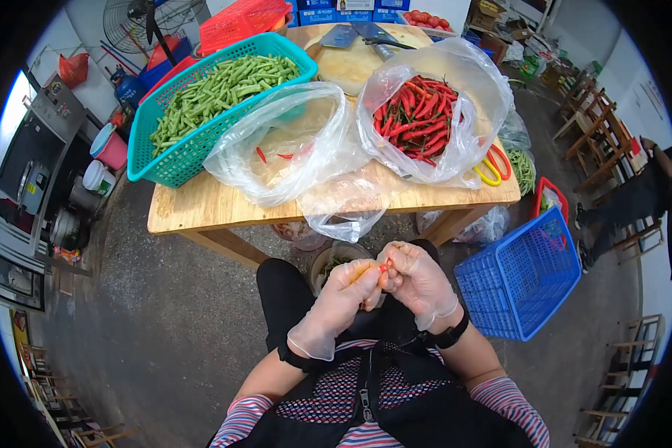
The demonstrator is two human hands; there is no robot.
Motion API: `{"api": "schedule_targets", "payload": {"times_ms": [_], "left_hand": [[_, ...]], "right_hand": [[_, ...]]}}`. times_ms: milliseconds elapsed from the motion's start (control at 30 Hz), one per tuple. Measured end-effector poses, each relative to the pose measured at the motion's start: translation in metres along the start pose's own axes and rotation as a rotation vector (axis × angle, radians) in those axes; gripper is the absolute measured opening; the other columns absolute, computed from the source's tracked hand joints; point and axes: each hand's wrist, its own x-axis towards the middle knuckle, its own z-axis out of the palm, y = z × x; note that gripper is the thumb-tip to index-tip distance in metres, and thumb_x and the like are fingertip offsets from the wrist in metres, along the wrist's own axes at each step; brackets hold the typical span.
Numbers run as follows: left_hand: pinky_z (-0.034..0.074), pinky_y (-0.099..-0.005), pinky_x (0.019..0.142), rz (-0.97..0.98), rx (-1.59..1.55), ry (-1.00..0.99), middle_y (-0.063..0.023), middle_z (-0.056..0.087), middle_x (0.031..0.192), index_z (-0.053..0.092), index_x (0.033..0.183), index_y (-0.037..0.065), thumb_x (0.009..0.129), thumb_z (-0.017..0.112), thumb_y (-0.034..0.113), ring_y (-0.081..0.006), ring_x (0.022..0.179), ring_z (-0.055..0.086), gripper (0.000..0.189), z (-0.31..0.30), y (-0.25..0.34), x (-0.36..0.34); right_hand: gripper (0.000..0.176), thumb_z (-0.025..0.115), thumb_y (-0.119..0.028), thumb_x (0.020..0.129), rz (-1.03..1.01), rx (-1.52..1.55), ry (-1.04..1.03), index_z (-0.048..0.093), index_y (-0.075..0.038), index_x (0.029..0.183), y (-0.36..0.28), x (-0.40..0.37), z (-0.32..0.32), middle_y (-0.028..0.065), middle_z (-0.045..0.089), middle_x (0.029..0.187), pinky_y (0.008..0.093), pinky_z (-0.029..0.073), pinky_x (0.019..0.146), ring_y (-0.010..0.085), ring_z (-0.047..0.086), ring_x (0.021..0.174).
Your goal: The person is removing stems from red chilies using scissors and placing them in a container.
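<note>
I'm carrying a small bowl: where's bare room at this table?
The table is bare at its front-left corner, between teal basket, open clear bag and front edge; a narrow strip runs before the chili bag. Floor left of the person's left leg is open. Crowded: the table's middle, under both bags, and its right end by the yellow handle.

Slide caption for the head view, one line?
Gloved left hand and right hand pinch a small red piece before a table holding red chillies and cut green beans.
</note>
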Motion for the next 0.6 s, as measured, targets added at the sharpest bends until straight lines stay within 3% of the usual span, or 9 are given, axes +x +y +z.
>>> {"api": "schedule_targets", "payload": {"times_ms": [133,233,333,367,400,533,600], "left_hand": [[0.033,-0.0210,0.053,-0.040,-0.087,-0.015,0.0014,0.049,0.063,0.058,0.093,0.001,0.099,0.047,0.021,-0.0070,0.055,0.041,0.024,-0.003,0.001,-0.001],[0.034,-0.0217,0.054,-0.079,-0.158,-0.063,0.0003,0.049,0.065,0.057,0.093,0.000,0.099,0.047,0.021,-0.0079,0.057,0.042,0.024,-0.008,0.000,-0.003],[0.034,-0.0222,0.055,-0.076,-0.146,0.027,-0.0005,0.049,0.066,0.058,0.093,0.001,0.099,0.047,0.021,-0.0091,0.057,0.043,0.024,-0.010,0.003,-0.007],[0.034,-0.0231,0.055,-0.041,-0.166,0.061,-0.0007,0.049,0.066,0.057,0.094,0.001,0.097,0.051,0.023,-0.0097,0.058,0.043,0.023,-0.010,0.005,-0.008],[0.035,-0.0240,0.056,-0.007,-0.187,0.095,-0.0008,0.048,0.066,0.056,0.095,0.002,0.095,0.055,0.025,-0.0104,0.058,0.043,0.023,-0.009,0.007,-0.009],[0.039,-0.0250,0.060,0.039,-0.158,0.172,-0.0025,0.053,0.069,0.057,0.097,0.002,0.095,0.055,0.022,-0.0126,0.061,0.047,0.020,-0.011,0.006,-0.009],[0.039,-0.0252,0.061,0.042,-0.155,0.188,-0.0030,0.054,0.071,0.057,0.097,0.002,0.095,0.055,0.020,-0.0130,0.062,0.048,0.018,-0.008,0.006,-0.009]], "right_hand": [[0.014,0.057,-0.015,0.094,-0.002,0.047,-0.027,0.060,-0.002,0.089,0.004,-0.001,-0.002,-0.0001,0.057,0.071,0.0193,0.041,0.057,0.0058,0.050,0.060],[0.012,0.056,-0.013,0.093,-0.237,-0.420,0.307,0.060,-0.003,0.088,0.013,0.003,0.001,-0.0015,0.057,0.073,0.0202,0.042,0.057,0.0047,0.049,0.060],[0.010,0.060,-0.010,0.088,-0.401,-1.068,0.289,0.061,-0.001,0.093,0.030,0.011,-0.016,0.0092,0.063,0.076,0.0300,0.049,0.065,0.0166,0.062,0.070],[0.014,0.061,-0.006,0.083,-0.379,-1.209,0.261,0.061,-0.001,0.097,0.032,0.009,-0.016,0.0154,0.063,0.082,0.0359,0.051,0.071,0.0265,0.066,0.079],[0.015,0.060,-0.003,0.082,-0.366,-1.291,0.236,0.061,-0.002,0.097,0.027,0.008,-0.006,0.0158,0.064,0.086,0.0381,0.051,0.071,0.0316,0.065,0.081],[0.013,0.061,-0.004,0.082,-0.948,-1.440,0.430,0.062,-0.004,0.095,-0.009,0.014,0.011,0.0159,0.063,0.084,0.0384,0.050,0.069,0.0327,0.063,0.078],[0.008,0.061,-0.005,0.082,-1.117,-1.567,0.574,0.061,-0.002,0.089,-0.040,0.016,0.018,0.0161,0.060,0.077,0.0413,0.047,0.062,0.0343,0.060,0.070]]}}
